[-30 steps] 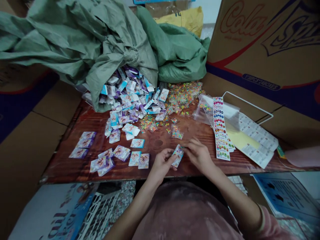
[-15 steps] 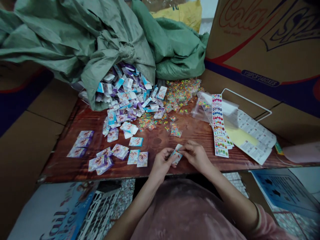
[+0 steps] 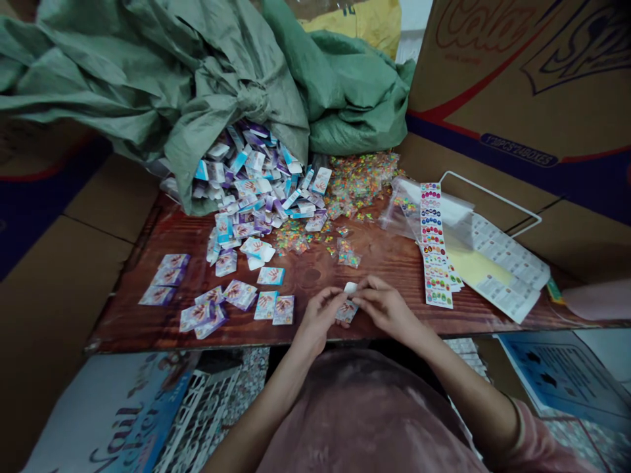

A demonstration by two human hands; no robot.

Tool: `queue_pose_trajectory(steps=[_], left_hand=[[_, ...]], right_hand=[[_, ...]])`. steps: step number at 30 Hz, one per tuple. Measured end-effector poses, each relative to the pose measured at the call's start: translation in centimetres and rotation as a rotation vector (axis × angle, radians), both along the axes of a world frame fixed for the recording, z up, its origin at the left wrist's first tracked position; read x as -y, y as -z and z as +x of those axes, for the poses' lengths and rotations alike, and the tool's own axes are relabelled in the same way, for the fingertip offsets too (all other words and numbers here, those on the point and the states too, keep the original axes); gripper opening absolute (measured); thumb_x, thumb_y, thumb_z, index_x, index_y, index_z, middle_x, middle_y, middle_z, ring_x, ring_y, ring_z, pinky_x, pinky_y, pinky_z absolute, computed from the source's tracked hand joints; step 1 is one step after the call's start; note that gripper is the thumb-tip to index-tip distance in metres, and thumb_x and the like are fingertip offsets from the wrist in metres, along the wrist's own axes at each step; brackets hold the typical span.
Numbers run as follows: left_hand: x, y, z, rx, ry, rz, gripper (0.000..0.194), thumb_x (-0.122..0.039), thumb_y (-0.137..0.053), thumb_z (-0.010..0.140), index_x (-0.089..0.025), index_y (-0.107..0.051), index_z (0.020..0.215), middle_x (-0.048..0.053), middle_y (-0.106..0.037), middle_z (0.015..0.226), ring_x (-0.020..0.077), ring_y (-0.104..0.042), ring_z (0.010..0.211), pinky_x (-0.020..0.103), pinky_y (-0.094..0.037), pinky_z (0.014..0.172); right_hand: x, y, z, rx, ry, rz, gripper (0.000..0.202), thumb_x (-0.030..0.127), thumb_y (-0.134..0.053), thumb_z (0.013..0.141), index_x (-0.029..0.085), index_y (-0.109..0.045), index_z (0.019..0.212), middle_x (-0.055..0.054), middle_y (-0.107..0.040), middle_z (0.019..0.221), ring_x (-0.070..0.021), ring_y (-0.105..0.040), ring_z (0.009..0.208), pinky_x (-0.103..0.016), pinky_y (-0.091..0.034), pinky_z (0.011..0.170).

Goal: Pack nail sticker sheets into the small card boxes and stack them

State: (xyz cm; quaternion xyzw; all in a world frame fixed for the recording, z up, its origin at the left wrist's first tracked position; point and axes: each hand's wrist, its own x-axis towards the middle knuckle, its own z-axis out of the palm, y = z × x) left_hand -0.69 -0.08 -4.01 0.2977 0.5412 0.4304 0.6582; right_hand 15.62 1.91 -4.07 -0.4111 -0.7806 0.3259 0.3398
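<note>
A small printed cardboard box [image 3: 346,312] is between my hands near the table's front edge, its white end flap standing up at the far end. My left hand [image 3: 320,318] grips it from the left, fingers closed. My right hand [image 3: 387,307] pinches at the flap end with thumb and forefinger; whether anything else is in that pinch is hidden. Just left of my hands, small flat boxes [image 3: 283,310] with a hand picture lie on the wood. Beyond my hands rests a little clear packet [image 3: 348,253] of colourful bits.
A green sack [image 3: 236,98] spills a heap of small boxes [image 3: 261,190] at the back. Several colourful packets [image 3: 362,180] are piled beside it. Sticker strips [image 3: 432,246] and printed sheets [image 3: 507,263] lie right. Large cartons [image 3: 493,118] stand along the sides.
My fingers have drawn closer together over the top of the box, covering more of its upper part. The whole view has shifted slightly.
</note>
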Motion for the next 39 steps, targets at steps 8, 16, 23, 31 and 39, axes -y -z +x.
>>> queue_pose_trajectory(steps=[8, 16, 23, 31, 39], left_hand=[[-0.2, 0.8, 0.6, -0.012, -0.060, -0.018, 0.041, -0.045, -0.075, 0.062, -0.014, -0.059, 0.083, -0.001, -0.060, 0.064, 0.0105, -0.053, 0.049, 0.023, -0.048, 0.037], [0.1, 1.8, -0.5, 0.078, 0.015, 0.003, 0.044, -0.043, -0.077, 0.064, -0.012, -0.063, 0.092, 0.003, -0.064, 0.079, 0.0124, -0.058, 0.063, 0.025, -0.055, 0.047], [0.1, 1.5, -0.4, 0.081, 0.059, 0.014, 0.046, -0.042, -0.078, 0.063, -0.011, -0.066, 0.094, 0.003, -0.065, 0.073, 0.0111, -0.057, 0.058, 0.025, -0.054, 0.049], [0.3, 1.9, -0.2, 0.110, 0.045, 0.004, 0.044, -0.043, -0.077, 0.064, -0.010, -0.066, 0.091, 0.002, -0.065, 0.069, 0.0103, -0.056, 0.053, 0.024, -0.052, 0.047], [0.0, 1.8, -0.4, 0.162, -0.007, -0.057, 0.049, -0.044, -0.082, 0.056, -0.010, -0.064, 0.087, 0.002, -0.064, 0.067, 0.0120, -0.057, 0.052, 0.025, -0.051, 0.043]], right_hand=[[-0.3, 2.5, -0.8, -0.383, 0.132, -0.434, 0.030, 0.045, -0.064, 0.081, 0.017, -0.067, 0.090, -0.002, -0.062, 0.075, -0.0144, -0.058, 0.067, -0.026, -0.049, 0.058], [-0.2, 1.6, -0.2, -0.260, 0.074, -0.259, 0.021, 0.038, -0.066, 0.082, 0.019, -0.075, 0.086, -0.005, -0.066, 0.080, -0.0158, -0.062, 0.075, -0.028, -0.048, 0.069], [-1.0, 2.2, -0.1, -0.423, 0.140, -0.571, 0.022, 0.039, -0.073, 0.073, 0.018, -0.074, 0.081, -0.004, -0.072, 0.078, -0.0157, -0.063, 0.070, -0.029, -0.049, 0.070], [-1.1, 1.7, 0.6, -0.277, 0.009, -0.317, 0.019, 0.035, -0.065, 0.083, 0.018, -0.074, 0.084, -0.004, -0.067, 0.078, -0.0146, -0.061, 0.073, -0.027, -0.046, 0.070], [-0.2, 1.5, 0.8, -0.176, -0.132, -0.242, 0.028, 0.037, -0.058, 0.089, 0.022, -0.070, 0.110, -0.005, -0.063, 0.090, -0.0155, -0.060, 0.085, -0.028, -0.048, 0.076]])
